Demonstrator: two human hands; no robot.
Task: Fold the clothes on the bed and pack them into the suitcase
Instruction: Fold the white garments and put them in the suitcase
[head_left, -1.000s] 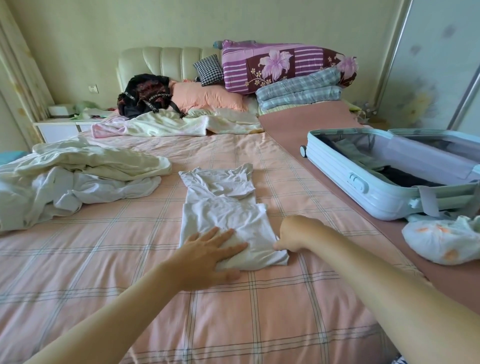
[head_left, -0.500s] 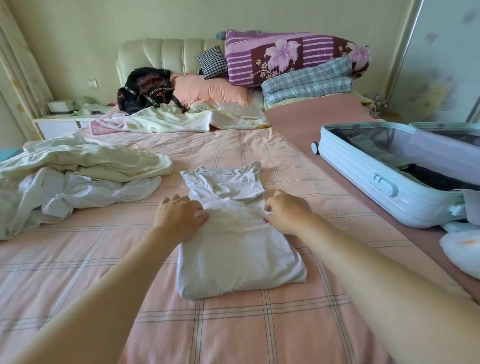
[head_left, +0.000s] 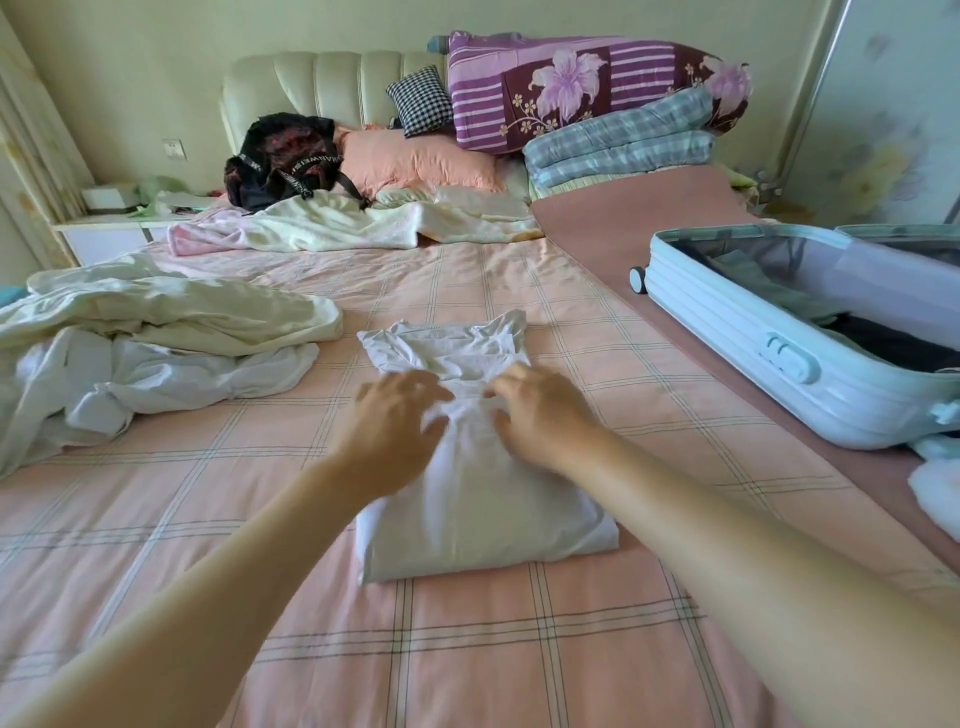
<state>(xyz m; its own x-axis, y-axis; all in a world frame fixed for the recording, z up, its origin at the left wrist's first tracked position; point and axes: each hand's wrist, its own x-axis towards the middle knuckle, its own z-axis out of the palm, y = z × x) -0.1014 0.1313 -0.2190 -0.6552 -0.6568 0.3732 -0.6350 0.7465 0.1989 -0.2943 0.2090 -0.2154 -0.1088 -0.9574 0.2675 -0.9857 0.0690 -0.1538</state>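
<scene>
Head view: a white top (head_left: 483, 519) lies in the middle of the bed (head_left: 519, 649), on a pink checked sheet. Its near part is doubled into a thick, smooth rectangle. Its far end, with the neckline and short sleeves, lies flat and single. The cloth is puckered between the two hands.

The left hand (head_left: 395, 431) rests on the top with its fingers spread and nearly straight, gripping nothing. The right hand (head_left: 545, 415) lies on the cloth beside it with its fingers a little bent. Both are blurred, and I cannot tell whether the right one pinches the fabric.

To the right, well apart from the top, stands one open pale blue suitcase (head_left: 753, 374). It is cut off by the frame edge and shows one wheel (head_left: 638, 279). Its wall hides most of the dark and grey-green clothes inside.

On the left is one heap of crumpled pale clothes (head_left: 156, 338), its pieces too tangled to count. At the headboard are one black bag (head_left: 285, 156), one peach pillow (head_left: 415, 161), one checked cushion (head_left: 420, 101) and one purple floral quilt (head_left: 571, 88).
</scene>
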